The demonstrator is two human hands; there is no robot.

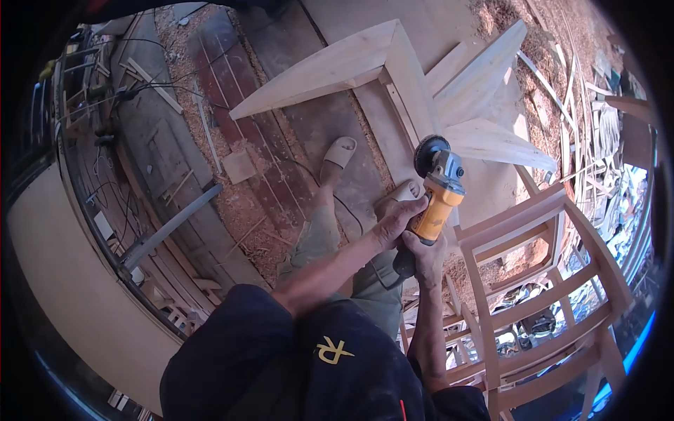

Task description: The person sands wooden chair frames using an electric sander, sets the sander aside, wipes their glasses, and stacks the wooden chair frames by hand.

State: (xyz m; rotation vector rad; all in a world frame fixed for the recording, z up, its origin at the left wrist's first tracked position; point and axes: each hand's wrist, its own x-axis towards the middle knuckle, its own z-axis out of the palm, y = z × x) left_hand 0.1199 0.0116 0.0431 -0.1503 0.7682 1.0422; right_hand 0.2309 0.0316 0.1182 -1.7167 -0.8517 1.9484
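Note:
A yellow angle grinder (434, 210) with a dark disc (429, 154) is held in front of my body, disc end pointing away from me. My left hand (397, 223) is closed on the side of its yellow body. Around the rear of the same tool my right hand (427, 255) is wrapped; part of its grip is hidden. Beyond the disc lies a pale angled wooden piece (404, 74), two long members joined at a corner. The disc overlaps its near end in view; I cannot tell whether they touch.
A wooden chair frame (540, 351) stands close on the right. More pale shaped boards (484, 137) lie behind the angled piece. Planks and wood shavings (242, 189) cover the floor, and a dark cord (344, 203) runs by my sandalled feet. A metal bar (172, 228) juts in from the left.

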